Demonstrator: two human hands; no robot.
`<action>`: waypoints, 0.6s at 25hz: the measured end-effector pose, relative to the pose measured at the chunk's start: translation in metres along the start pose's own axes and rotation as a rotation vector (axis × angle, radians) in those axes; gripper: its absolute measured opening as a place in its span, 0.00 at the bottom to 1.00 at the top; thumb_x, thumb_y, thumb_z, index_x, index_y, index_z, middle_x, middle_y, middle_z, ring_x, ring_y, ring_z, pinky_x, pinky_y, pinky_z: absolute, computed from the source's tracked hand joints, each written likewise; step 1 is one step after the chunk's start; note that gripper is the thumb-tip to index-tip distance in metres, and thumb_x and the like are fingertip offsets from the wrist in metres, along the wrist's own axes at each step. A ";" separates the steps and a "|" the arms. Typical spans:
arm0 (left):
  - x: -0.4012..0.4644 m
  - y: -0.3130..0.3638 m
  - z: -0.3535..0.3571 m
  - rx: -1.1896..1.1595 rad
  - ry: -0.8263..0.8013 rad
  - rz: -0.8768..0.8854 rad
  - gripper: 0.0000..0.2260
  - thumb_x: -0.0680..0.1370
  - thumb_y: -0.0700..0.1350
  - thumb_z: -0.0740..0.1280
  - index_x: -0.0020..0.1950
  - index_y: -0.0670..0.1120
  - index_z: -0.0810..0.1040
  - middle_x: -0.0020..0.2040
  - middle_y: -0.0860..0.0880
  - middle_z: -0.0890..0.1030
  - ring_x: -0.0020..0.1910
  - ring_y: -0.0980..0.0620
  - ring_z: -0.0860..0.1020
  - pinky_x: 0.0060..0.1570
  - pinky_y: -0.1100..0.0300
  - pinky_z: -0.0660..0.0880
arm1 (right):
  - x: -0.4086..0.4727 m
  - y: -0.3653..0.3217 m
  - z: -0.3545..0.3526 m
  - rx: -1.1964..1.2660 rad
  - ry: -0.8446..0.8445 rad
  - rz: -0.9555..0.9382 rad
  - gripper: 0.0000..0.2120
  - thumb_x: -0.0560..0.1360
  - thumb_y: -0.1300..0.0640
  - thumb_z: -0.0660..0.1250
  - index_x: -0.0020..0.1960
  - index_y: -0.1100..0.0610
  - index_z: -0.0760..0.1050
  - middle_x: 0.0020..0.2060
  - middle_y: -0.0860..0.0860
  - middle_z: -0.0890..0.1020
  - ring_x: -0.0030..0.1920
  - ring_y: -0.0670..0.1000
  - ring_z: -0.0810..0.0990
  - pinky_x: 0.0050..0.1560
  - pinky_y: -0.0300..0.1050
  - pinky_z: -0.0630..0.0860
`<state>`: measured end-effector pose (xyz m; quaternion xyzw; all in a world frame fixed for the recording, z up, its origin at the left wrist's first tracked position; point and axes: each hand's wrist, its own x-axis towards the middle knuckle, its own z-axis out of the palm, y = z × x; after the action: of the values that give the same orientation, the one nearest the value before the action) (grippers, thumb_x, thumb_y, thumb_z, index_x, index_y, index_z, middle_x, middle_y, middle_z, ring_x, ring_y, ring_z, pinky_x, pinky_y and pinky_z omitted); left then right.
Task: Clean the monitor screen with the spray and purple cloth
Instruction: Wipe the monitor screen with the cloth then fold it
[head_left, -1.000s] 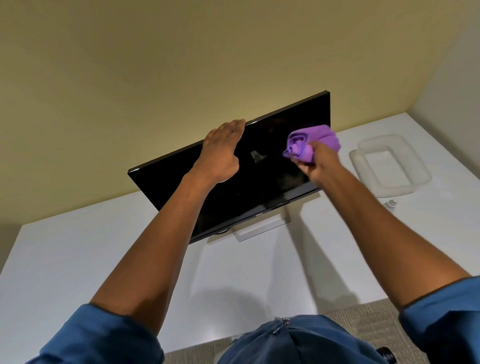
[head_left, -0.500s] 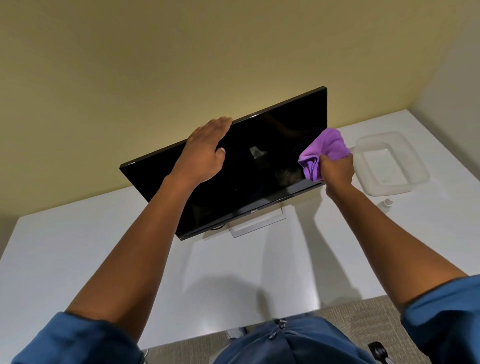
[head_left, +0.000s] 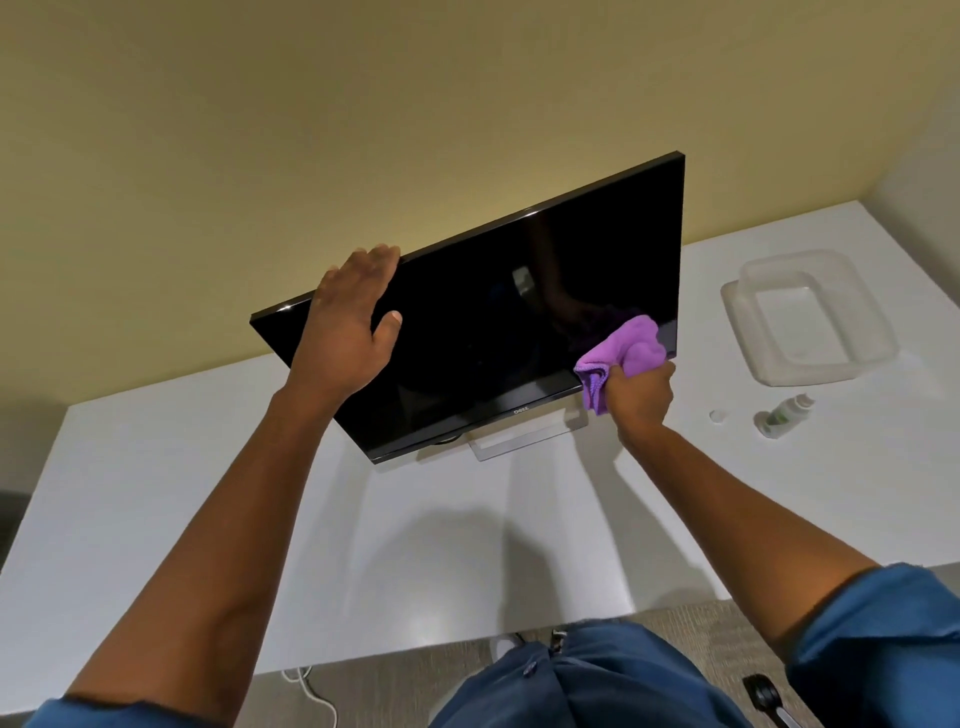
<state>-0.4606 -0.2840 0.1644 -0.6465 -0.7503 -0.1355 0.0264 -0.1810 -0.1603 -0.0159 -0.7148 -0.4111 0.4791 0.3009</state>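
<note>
Monitor (head_left: 493, 332): black, dark screen, tilted, centre of frame, on a white table (head_left: 156, 519).
Left hand (head_left: 345, 332): fingers spread flat over the monitor's upper left edge, thumb on the screen.
Right hand (head_left: 641, 397): fingers closed around a bunched purple cloth (head_left: 621, 351), pressed to the screen's lower right corner.
Spray bottle (head_left: 784, 415): lying on the table, right of frame, with a small white cap (head_left: 718, 415) beside it.
Clear plastic tub (head_left: 810, 322): upper right, on the table.

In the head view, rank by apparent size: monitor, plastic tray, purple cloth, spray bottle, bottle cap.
1. Monitor
2. Plastic tray
3. Purple cloth, partly bunched in the right hand, so its full size is unsure
4. Spray bottle
5. Bottle cap
</note>
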 end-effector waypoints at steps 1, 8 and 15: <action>-0.002 0.001 0.000 -0.009 0.003 -0.011 0.29 0.80 0.43 0.62 0.79 0.48 0.56 0.79 0.47 0.60 0.79 0.46 0.54 0.77 0.47 0.48 | -0.010 0.003 0.007 -0.024 -0.016 -0.009 0.29 0.75 0.52 0.73 0.69 0.62 0.65 0.59 0.62 0.79 0.58 0.64 0.80 0.53 0.49 0.75; -0.030 -0.001 0.003 -0.147 0.032 -0.019 0.29 0.79 0.42 0.62 0.79 0.47 0.57 0.80 0.47 0.54 0.80 0.49 0.48 0.77 0.49 0.45 | -0.088 0.010 0.041 -0.003 -0.415 -0.110 0.17 0.75 0.55 0.72 0.61 0.55 0.74 0.55 0.56 0.81 0.52 0.56 0.81 0.53 0.55 0.83; -0.094 0.036 0.035 -0.569 0.054 -0.321 0.27 0.80 0.56 0.62 0.77 0.51 0.61 0.80 0.50 0.54 0.78 0.53 0.54 0.74 0.56 0.56 | -0.152 -0.010 0.044 0.158 -0.665 -0.132 0.18 0.74 0.58 0.74 0.63 0.55 0.76 0.54 0.54 0.84 0.53 0.55 0.84 0.51 0.53 0.84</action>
<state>-0.4055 -0.3613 0.1168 -0.4978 -0.7736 -0.3593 -0.1572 -0.2562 -0.2874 0.0428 -0.4658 -0.4937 0.6957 0.2352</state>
